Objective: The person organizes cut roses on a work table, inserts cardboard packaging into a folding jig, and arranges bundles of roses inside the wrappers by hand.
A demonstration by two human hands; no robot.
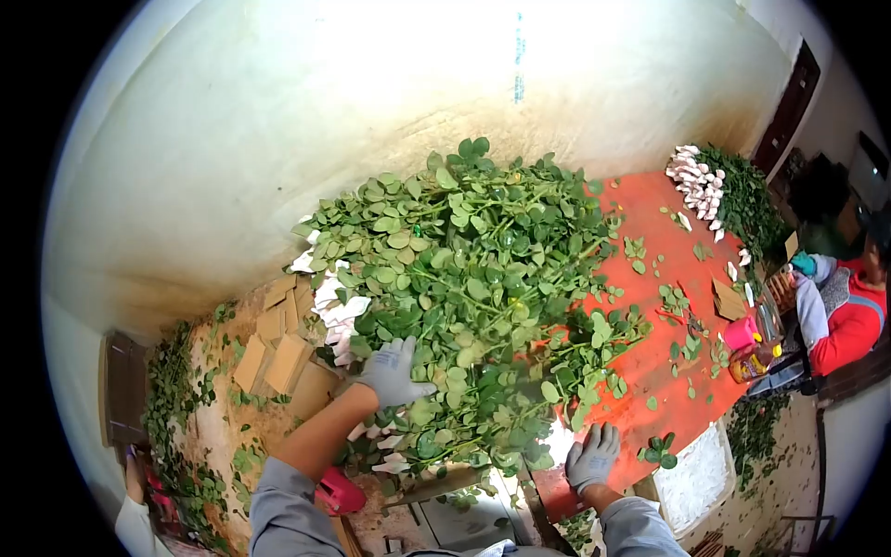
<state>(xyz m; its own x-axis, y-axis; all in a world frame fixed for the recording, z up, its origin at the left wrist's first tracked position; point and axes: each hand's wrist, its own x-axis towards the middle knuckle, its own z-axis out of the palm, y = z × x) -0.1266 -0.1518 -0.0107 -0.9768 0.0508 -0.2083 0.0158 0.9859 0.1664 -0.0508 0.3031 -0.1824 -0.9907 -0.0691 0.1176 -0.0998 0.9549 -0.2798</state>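
red tabletop (643, 373) spreads below a pale wall (418, 84), with a heap of leafy stems (483, 278) sprawling mid-frame. the gloved left hand (395, 373) lies spread on the heap's lower left, gripping nothing i can see; the gloved right hand (594, 457), loosely open, seemingly empty, rests on the tabletop at lower centre-right. light pressure on the stems should limit bruising.

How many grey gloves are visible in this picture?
2: one on the left hand, upon the leafy stems; one on the right hand, at the red tabletop's edge. Others may be hidden.
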